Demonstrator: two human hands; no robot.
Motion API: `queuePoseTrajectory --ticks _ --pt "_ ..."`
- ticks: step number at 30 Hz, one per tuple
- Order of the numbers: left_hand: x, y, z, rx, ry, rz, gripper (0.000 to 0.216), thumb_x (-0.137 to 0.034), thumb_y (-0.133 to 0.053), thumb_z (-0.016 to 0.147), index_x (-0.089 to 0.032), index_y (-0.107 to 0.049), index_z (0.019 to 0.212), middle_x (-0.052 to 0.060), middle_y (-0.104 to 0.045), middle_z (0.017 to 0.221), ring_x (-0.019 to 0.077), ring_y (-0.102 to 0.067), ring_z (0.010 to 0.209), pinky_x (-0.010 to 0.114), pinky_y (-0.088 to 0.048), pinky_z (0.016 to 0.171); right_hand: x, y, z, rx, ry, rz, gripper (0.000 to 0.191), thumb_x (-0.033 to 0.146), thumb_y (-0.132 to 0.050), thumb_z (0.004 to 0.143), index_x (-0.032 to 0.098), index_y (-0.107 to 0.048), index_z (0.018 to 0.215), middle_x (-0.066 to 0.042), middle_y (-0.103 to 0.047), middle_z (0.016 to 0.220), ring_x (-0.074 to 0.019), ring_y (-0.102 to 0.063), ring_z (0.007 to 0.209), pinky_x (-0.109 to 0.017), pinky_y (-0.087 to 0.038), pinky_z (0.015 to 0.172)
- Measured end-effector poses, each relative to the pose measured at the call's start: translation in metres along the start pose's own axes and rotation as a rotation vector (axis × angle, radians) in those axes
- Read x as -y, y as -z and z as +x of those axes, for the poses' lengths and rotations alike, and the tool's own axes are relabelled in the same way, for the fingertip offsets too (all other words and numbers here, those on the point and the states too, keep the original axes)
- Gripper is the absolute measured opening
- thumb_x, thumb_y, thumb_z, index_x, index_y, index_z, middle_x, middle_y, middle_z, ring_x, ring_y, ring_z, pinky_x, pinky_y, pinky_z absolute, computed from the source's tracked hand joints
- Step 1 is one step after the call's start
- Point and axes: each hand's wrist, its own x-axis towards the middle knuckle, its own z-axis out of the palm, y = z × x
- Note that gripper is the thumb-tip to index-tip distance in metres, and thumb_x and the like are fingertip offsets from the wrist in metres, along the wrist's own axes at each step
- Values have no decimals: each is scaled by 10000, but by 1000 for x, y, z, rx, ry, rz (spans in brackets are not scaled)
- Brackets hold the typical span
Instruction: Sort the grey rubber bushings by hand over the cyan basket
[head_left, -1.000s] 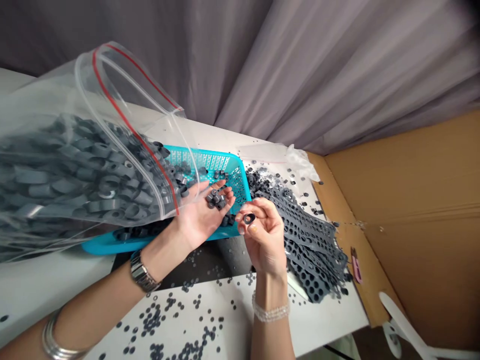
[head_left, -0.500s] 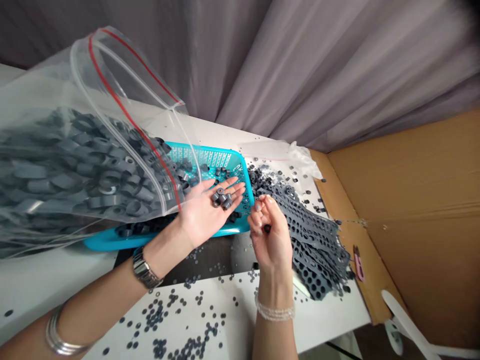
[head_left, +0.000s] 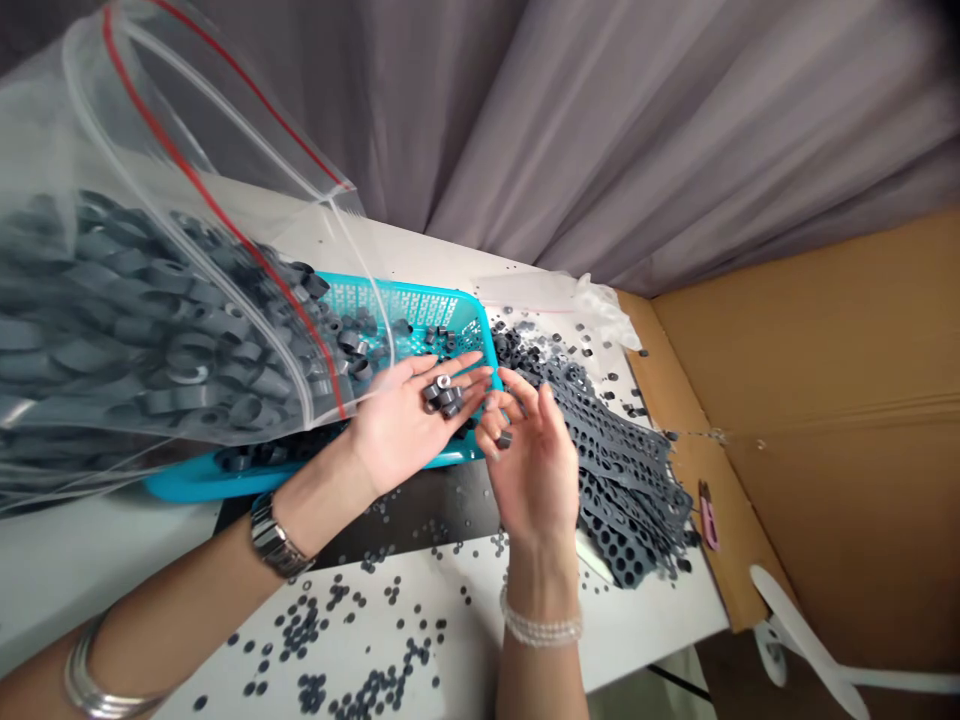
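My left hand point(head_left: 397, 425) lies palm up with its fingers stretched out, carrying several small dark grey rings point(head_left: 444, 398). Beside it on the right, my right hand point(head_left: 529, 450) is turned palm up. Its thumb and first fingers are apart, and its curled lower fingers hold one small dark ring point(head_left: 504, 440). Behind my left hand, a clear zip bag point(head_left: 307, 325) with a red stripe gapes over a turquoise basket point(head_left: 491, 345). Many grey rings fill the bag, and more lie in the basket. The bag and my left hand hide part of the basket.
Punched grey foam strips point(head_left: 622, 470) lie piled at the right. Small dark discs point(head_left: 304, 632) are scattered over the white table point(head_left: 465, 660). Pink-handled snips point(head_left: 709, 518) rest on cardboard point(head_left: 817, 430) near the right edge. A crumpled clear bag point(head_left: 604, 310) lies at the back.
My right hand's fingers have uncurled and spread, and the ring has shifted toward the curled lower fingers. My left hand stays palm up with its rings. The bag appears farther left.
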Motion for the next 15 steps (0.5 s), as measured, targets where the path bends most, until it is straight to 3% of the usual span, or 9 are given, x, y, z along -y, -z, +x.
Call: queuePoseTrajectory --ticks 4,9,15 --pt "0 2 1 -47 -27 -24 471 -190 -410 837 -8 -458 1269 197 -628 1099 255 -593 1047 364 -476 922 6 10 4 45 -59 73 396 458 -295 893 207 -591 972 -82 -600 861 -168 -542 700 -309 -446 601" --pt "-1 1 1 -46 -20 -13 446 -193 -399 846 -20 -482 1249 189 -640 1075 251 -601 1032 361 -497 890 8 7 -1 52 -40 86 381 383 -302 851 201 -552 1072 -106 -619 924 -206 -562 783 -372 -452 689" --pt "-2 2 0 -29 -17 -13 447 -187 -397 853 -7 -475 1254 176 -662 985 231 -630 944 342 -506 862 12 0 -8 141 7 171 508 148 -432 596 234 -536 1086 -57 -627 967 -186 -540 888 -362 -427 836"
